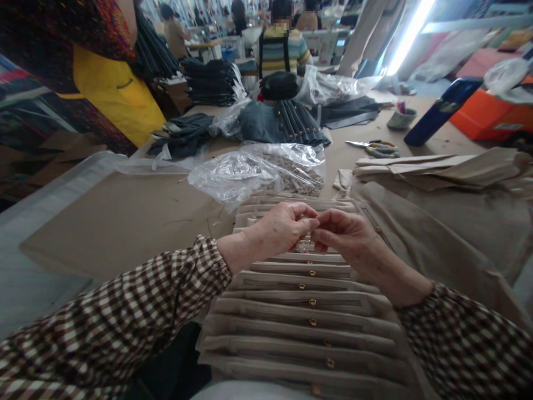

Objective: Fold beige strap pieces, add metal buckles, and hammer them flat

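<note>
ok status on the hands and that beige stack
Left hand and right hand pinched together on something small. Over beige stack. Plastic bag just beyond, clear of hands.

Worktop (104, 222) surfaced in brown board, with a pale margin along its left edge. Directly on it: an overlapped row of beige fabric pieces (303, 316) with brass buttons at the near centre; a clear plastic bag (254, 172) of small parts just beyond; beige garments (449, 205) stacked at right; dark fabric bundles (283, 122) at the far centre; scissors (377, 148); a dark blue bottle (441, 111) lying tilted; a small cup (402, 118); an orange box (491, 116) at far right.
</note>
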`<action>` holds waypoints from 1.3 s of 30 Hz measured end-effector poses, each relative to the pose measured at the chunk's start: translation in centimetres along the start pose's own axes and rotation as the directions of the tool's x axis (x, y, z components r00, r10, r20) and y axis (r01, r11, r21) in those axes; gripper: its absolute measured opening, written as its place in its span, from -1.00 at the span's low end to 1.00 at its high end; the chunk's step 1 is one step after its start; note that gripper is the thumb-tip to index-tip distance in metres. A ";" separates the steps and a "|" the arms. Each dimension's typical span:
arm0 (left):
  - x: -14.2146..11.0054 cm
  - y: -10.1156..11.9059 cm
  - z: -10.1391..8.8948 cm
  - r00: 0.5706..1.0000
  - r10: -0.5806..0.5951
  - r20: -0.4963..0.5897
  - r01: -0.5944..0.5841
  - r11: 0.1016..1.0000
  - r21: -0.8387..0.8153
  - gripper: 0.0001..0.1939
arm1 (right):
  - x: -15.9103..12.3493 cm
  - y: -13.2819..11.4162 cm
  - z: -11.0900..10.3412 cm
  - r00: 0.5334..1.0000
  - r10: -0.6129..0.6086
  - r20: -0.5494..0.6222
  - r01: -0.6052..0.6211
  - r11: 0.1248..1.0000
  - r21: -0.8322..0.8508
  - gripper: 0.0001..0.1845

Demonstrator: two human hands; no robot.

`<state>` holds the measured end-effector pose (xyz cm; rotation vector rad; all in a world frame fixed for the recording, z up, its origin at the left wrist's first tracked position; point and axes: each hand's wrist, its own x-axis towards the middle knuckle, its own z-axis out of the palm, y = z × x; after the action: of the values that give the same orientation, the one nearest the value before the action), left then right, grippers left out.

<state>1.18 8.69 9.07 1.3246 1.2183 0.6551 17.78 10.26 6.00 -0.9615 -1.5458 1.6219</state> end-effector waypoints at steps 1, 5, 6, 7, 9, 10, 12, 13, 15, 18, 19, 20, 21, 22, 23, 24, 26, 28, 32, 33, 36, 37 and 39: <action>0.0 -0.1 -0.1 1.000 -0.009 -0.004 0.009 1.000 0.025 -0.88 | -0.1 -0.2 -0.4 1.000 0.016 0.002 -0.016 0.999 -0.032 -0.61; -0.4 -0.5 -0.5 0.998 -0.042 0.039 0.034 0.979 0.200 -0.82 | -1.0 0.3 -1.5 0.989 0.133 0.061 -0.122 0.978 -0.168 -0.68; -0.5 -0.6 -0.5 0.997 -0.044 0.064 0.025 0.963 0.270 -0.80 | -1.3 0.7 -1.7 0.986 0.152 0.066 -0.133 0.963 -0.235 -0.71; -0.6 -0.7 -0.5 0.995 -0.045 0.084 0.013 0.937 0.349 -0.80 | -1.7 1.1 -1.7 0.987 0.151 0.062 -0.124 0.938 -0.322 -0.75; -0.6 -1.0 -0.2 0.991 -0.054 0.120 -0.012 0.868 0.497 -0.80 | -2.4 2.0 -1.7 0.994 0.091 0.066 -0.044 0.855 -0.516 -0.84; -0.6 -1.1 0.0 0.989 -0.061 0.133 -0.024 0.833 0.553 -0.80 | -2.7 2.4 -1.7 0.995 0.047 0.087 0.014 0.802 -0.598 -0.87; -0.5 -1.4 0.5 0.985 -0.067 0.157 -0.047 0.776 0.629 -0.79 | -3.2 2.8 -1.7 0.989 -0.028 0.147 0.125 0.695 -0.708 -0.86; -0.5 -1.5 0.6 0.984 -0.070 0.162 -0.054 0.756 0.652 -0.78 | -3.4 3.0 -1.7 0.983 -0.056 0.177 0.171 0.649 -0.741 -0.84; -0.3 -1.5 0.9 0.986 -0.081 0.146 -0.042 0.727 0.686 -0.79 | -3.5 3.1 -1.7 0.972 -0.100 0.214 0.233 0.562 -0.794 -0.81; -0.1 -1.5 0.9 0.987 -0.114 0.115 -0.005 0.687 0.726 -0.82 | -3.4 3.2 -1.7 0.966 -0.091 0.244 0.257 0.479 -0.839 -0.81; 0.0 -1.5 0.9 0.986 -0.120 0.114 -0.002 0.676 0.737 -0.82 | -3.3 3.2 -1.7 0.966 -0.080 0.246 0.255 0.464 -0.849 -0.81; 0.1 -1.5 0.9 0.985 -0.122 0.119 -0.008 0.666 0.745 -0.82 | -3.3 3.2 -1.7 0.967 -0.068 0.245 0.249 0.453 -0.856 -0.81; 0.1 -1.6 0.9 0.985 -0.117 0.126 -0.018 0.658 0.753 -0.81 | -3.2 3.2 -1.7 0.969 -0.056 0.241 0.240 0.444 -0.863 -0.81; 0.1 -1.7 0.9 0.985 -0.108 0.134 -0.033 0.649 0.760 -0.80 | -3.1 3.2 -1.6 0.971 -0.045 0.234 0.230 0.436 -0.870 -0.81; 0.1 -1.8 0.9 0.985 -0.097 0.145 -0.050 0.639 0.768 -0.78 | -3.1 3.2 -1.6 0.973 -0.033 0.229 0.220 0.430 -0.876 -0.81; 0.1 -1.9 0.9 0.984 -0.086 0.157 -0.069 0.625 0.777 -0.77 | -3.0 3.1 -1.5 0.973 -0.018 0.229 0.214 0.425 -0.879 -0.81; 0.1 -2.1 1.0 0.981 -0.075 0.179 -0.101 0.591 0.801 -0.75 | -2.8 3.0 -1.3 0.973 0.010 0.232 0.207 0.418 -0.885 -0.80; 0.1 -2.4 1.0 0.979 -0.061 0.192 -0.126 0.561 0.818 -0.73 | -2.6 2.8 -1.2 0.972 0.030 0.235 0.203 0.403 -0.892 -0.78; 0.1 -2.8 1.0 0.976 0.006 0.216 -0.187 0.527 0.829 -0.69 | -2.0 2.7 -0.9 0.969 0.047 0.242 0.212 0.347 -0.914 -0.80; 0.2 -2.9 0.9 0.975 0.010 0.222 -0.195 0.516 0.834 -0.70 | -1.9 2.7 -0.9 0.967 0.050 0.250 0.220 0.334 -0.916 -0.81; 0.2 -3.3 0.5 0.977 -0.002 0.215 -0.187 0.487 0.853 -0.73 | -1.7 2.8 -0.9 0.965 0.049 0.256 0.229 0.314 -0.922 -0.83; 0.2 -3.4 0.4 0.979 -0.005 0.206 -0.177 0.490 0.853 -0.75 | -1.7 2.8 -0.9 0.966 0.044 0.254 0.228 0.313 -0.922 -0.83; 0.1 -3.4 0.0 0.984 -0.008 0.179 -0.147 0.528 0.836 -0.78 | -1.8 2.8 -1.1 0.967 0.041 0.250 0.224 0.324 -0.919 -0.82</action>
<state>0.28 8.11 5.86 2.2081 1.4086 -0.0837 19.59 9.09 3.33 -1.2089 -2.7775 0.5592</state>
